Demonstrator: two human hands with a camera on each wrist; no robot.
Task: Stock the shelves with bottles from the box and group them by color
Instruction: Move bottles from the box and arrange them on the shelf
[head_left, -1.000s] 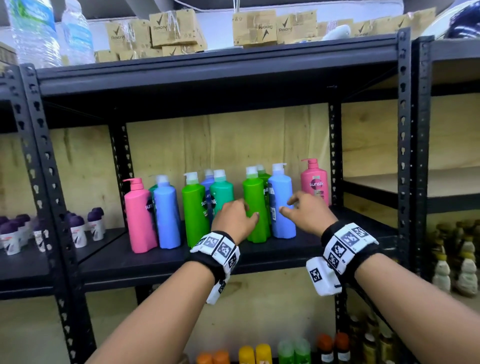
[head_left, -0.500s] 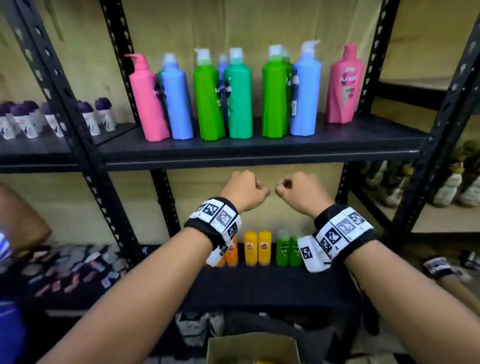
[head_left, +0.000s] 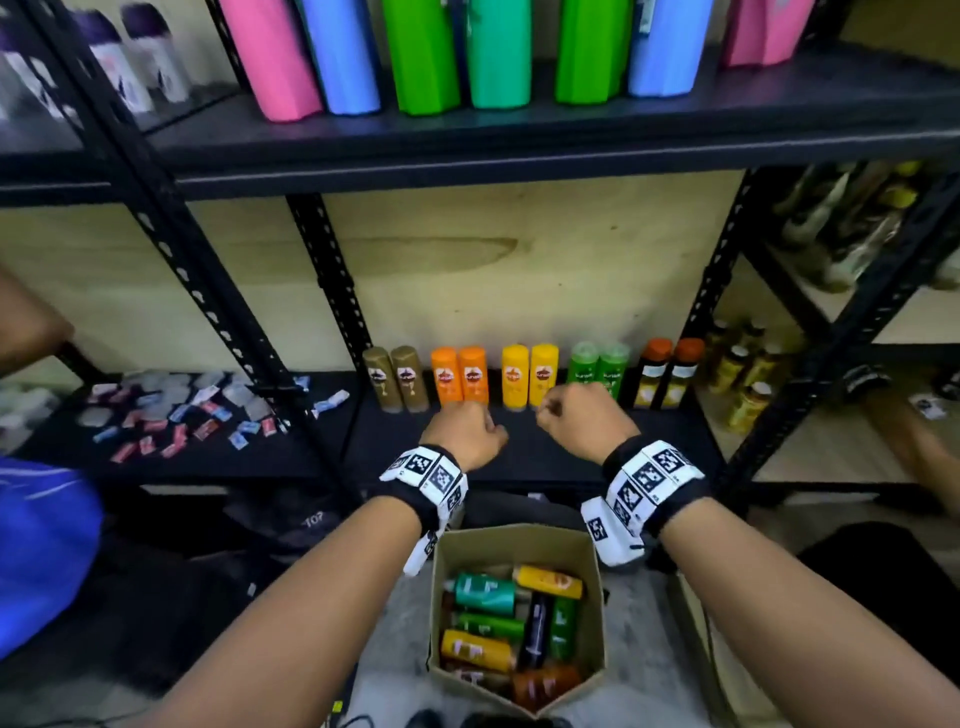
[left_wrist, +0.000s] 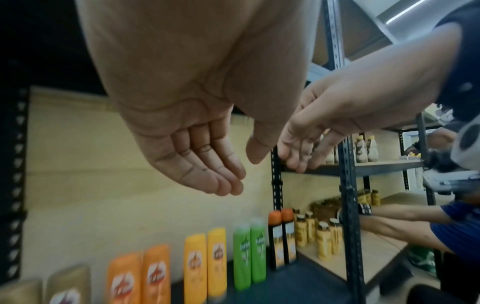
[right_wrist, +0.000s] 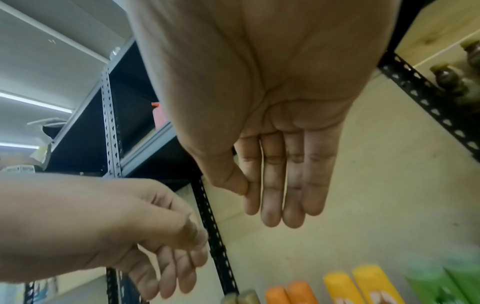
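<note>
A: How far along is the stocking?

B: Partway, I'd judge. The lower shelf (head_left: 519, 457) carries pairs by color: tan bottles (head_left: 396, 378), orange bottles (head_left: 460, 375), yellow bottles (head_left: 530, 375), green bottles (head_left: 597, 368) and dark, orange-capped bottles (head_left: 661, 372).

A: And the box (head_left: 519, 543)?

B: It sits on the floor below the shelf with a mixed heap inside: green, yellow, black, orange. Those remain to be sorted.

A: The hands?

B: Both empty, above the box. The left hand (head_left: 467, 434) has its fingers (left_wrist: 207, 164) loosely bent, side by side; the right hand (head_left: 584, 421) shows fingers (right_wrist: 283, 181) nearly straight, pressed together.
</note>
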